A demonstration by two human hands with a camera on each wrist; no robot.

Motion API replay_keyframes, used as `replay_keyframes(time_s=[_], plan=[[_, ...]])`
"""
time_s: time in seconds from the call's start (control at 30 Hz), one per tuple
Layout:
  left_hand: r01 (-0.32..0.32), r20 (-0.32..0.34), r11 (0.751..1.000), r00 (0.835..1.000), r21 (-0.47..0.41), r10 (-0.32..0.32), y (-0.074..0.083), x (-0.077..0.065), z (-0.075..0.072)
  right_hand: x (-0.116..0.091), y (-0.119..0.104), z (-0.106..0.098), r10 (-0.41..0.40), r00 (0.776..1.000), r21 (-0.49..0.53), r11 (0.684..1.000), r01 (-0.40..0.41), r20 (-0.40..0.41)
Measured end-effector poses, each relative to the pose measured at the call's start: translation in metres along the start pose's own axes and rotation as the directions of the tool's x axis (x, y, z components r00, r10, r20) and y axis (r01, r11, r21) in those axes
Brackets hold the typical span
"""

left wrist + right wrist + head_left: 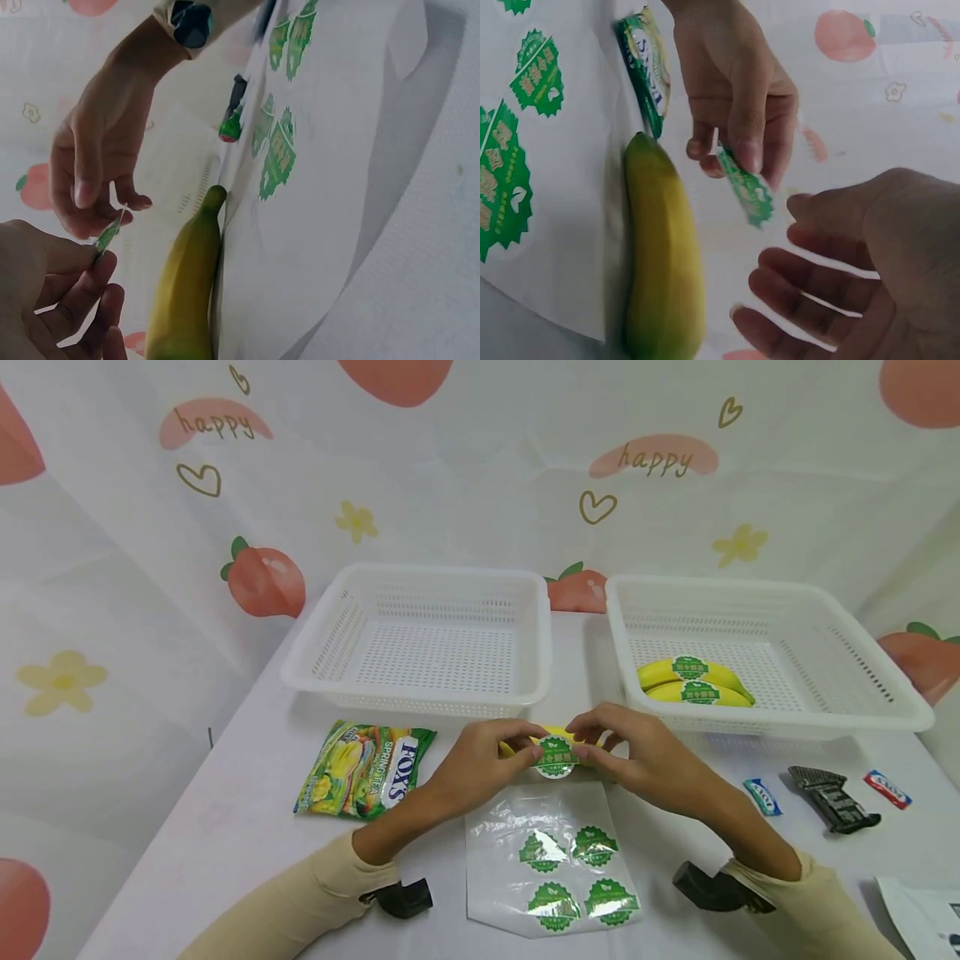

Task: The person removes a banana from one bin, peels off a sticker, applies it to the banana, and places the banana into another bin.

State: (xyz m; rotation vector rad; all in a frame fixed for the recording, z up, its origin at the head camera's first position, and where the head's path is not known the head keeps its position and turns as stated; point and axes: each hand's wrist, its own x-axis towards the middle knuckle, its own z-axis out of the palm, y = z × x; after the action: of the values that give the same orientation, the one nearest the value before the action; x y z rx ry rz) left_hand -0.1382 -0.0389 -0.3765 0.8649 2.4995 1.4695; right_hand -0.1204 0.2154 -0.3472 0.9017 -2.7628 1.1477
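My left hand [483,758] pinches a round green sticker [556,757] with a white scalloped edge between thumb and fingers. Close by the sticker's other edge is my right hand [643,752], its fingers loosely bent and apart; a small gap shows between its thumb and the sticker in the right wrist view. Below both hands a yellow banana [664,262] with greenish ends lies on the table, partly covered by hands and sticker in the head view. The clear sticker sheet [491,860] lies in front of it, bearing several green stickers [553,906].
A white basket [417,700] stands at the back left. Another white basket [772,720] at the back right holds bananas [720,675] with green stickers. A FOX'S candy bag [363,770] lies left; small wrapped sweets [763,797] and a black packet [834,800] lie right.
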Motion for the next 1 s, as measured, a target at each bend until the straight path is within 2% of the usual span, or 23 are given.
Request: replay_keyframes(time_s=[0.1, 0.27, 0.47, 0.63, 0.77, 1.0], plan=[[-0.031, -0.013, 0.999, 0.999, 0.025, 0.031, -0.001, 0.000, 0.001, 0.002, 0.005, 0.004, 0.039, 0.999, 0.006, 0.999, -0.039, -0.011], [-0.042, -0.029, 0.993, 0.999, 0.108, 0.045, -0.003, 0.001, 0.001, 0.006, 0.013, 0.011, 0.057, 0.998, 0.019, 0.998, -0.057, -0.029], [-0.032, 0.003, 0.966, 0.999, 0.257, 0.032, -0.011, 0.003, 0.003, 0.010, 0.022, 0.020, 0.164, 0.982, 0.011, 0.986, -0.164, -0.091], [-0.023, 0.015, 0.948, 1.000, 0.316, 0.019, -0.016, 0.004, 0.005, 0.012, 0.029, 0.027, 0.242, 0.966, 0.037, 0.970, -0.239, -0.087], [-0.014, 0.017, 0.944, 1.000, 0.329, 0.009, -0.016, 0.003, 0.004, 0.012, 0.028, 0.032, 0.245, 0.967, 0.048, 0.969, -0.242, -0.076], [0.025, 0.029, 0.950, 0.999, 0.312, -0.036, -0.014, 0.003, 0.004, 0.012, 0.024, 0.035, 0.191, 0.979, 0.044, 0.981, -0.188, -0.074]])
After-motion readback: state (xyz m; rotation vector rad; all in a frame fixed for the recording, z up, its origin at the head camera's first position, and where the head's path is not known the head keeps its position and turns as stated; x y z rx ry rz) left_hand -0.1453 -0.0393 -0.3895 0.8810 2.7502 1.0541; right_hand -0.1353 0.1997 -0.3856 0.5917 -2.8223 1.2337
